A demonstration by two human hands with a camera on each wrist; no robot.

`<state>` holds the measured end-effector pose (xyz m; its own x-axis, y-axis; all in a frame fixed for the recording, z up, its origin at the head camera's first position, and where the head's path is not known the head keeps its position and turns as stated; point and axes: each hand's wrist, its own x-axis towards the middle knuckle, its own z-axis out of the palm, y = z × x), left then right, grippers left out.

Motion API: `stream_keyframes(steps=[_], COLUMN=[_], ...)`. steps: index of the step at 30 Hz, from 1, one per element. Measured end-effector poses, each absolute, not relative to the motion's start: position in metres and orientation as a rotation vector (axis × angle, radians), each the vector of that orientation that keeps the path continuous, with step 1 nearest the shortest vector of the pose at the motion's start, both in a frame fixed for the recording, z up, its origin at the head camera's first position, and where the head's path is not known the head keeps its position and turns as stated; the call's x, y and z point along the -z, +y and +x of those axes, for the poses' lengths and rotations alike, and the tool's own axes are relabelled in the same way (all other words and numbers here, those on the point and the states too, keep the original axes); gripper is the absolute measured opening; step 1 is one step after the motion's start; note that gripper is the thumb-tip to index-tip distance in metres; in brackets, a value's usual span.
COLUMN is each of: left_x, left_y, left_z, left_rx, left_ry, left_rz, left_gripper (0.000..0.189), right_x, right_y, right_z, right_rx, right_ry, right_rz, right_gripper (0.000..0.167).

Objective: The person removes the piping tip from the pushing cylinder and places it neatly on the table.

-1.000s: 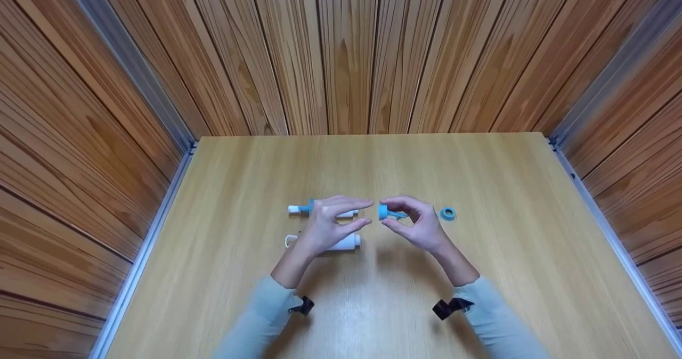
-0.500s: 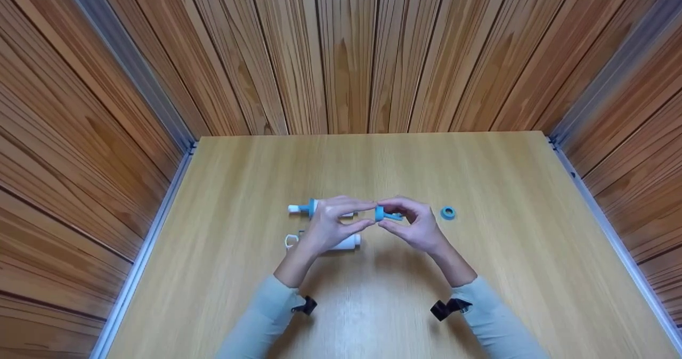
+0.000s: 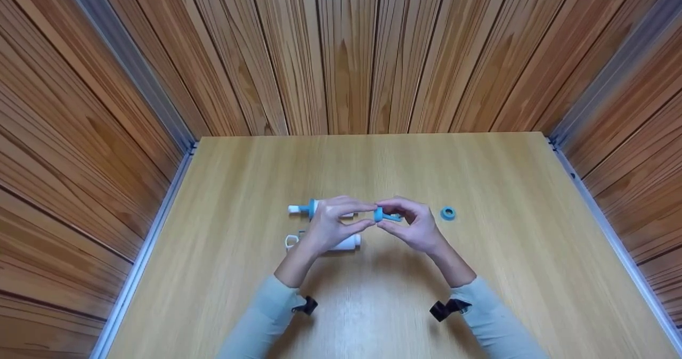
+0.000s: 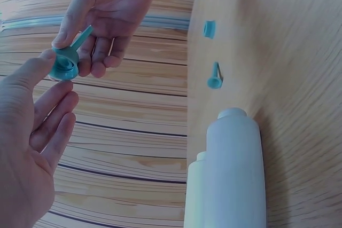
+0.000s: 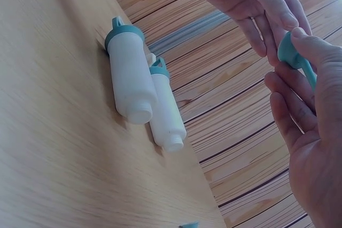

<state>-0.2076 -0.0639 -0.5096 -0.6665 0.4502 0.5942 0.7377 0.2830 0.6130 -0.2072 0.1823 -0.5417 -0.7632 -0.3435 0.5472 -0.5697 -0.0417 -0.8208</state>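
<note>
Both hands meet over the middle of the table around a teal nozzle cap [image 3: 379,214], a round hollow collar with a thin pointed spout. My left hand [image 3: 330,223] pinches the collar's rim between thumb and fingers. From the other side, my right hand [image 3: 418,226] holds the same cap by thumb and fingertips, its spout pointing toward the right palm [image 5: 315,185]. In the left wrist view, the collar's open end [image 4: 65,67] faces the left hand. A similar teal spouted piece [image 4: 215,81] lies on the table, and near it a teal ring [image 3: 448,213].
Two white bottles lie on their sides partly beneath the left hand: a nearer bottle [image 3: 347,243] and a farther bottle with a teal collar [image 3: 311,208]. Their narrow necks [image 5: 140,113] point right. Wood-panelled walls [image 3: 346,55] enclose the table [image 3: 373,167].
My right hand has moved slightly left with the nozzle cap. The left fingertips, earlier apart from it, now pinch its rim. In the last half second, little has moved.
</note>
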Motion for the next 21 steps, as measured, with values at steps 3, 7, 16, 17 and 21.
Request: stream_keyframes(steps=[3,7,16,17,21], left_x=[0.509,0.509,0.506,0.505,0.505], left_y=[-0.065,-0.066,-0.070,-0.070,-0.072], left_z=[-0.207,-0.207,-0.209,-0.209,-0.210], left_rx=[1.325,1.336,1.293,1.292,1.296], left_ry=[-2.260,-2.269,-2.233,-2.229,-2.214], left_rz=[-1.078,-1.082,-1.089,-1.090,-1.092], left_gripper=[0.029,0.029,0.027,0.027,0.025], right_x=[0.542,0.543,0.542,0.542,0.543], right_y=[0.182,0.184,0.190,0.191,0.194], right_z=[-0.207,-0.206,-0.206,-0.206,-0.207], right_rx=[-1.907,-1.905,-1.870,-1.863,-1.839], right_ry=[-2.047,-2.054,-2.103,-2.104,-2.093], right_rz=[0.988,0.998,0.972,0.973,0.978], right_gripper=[0.043,0.044,0.045,0.045,0.045])
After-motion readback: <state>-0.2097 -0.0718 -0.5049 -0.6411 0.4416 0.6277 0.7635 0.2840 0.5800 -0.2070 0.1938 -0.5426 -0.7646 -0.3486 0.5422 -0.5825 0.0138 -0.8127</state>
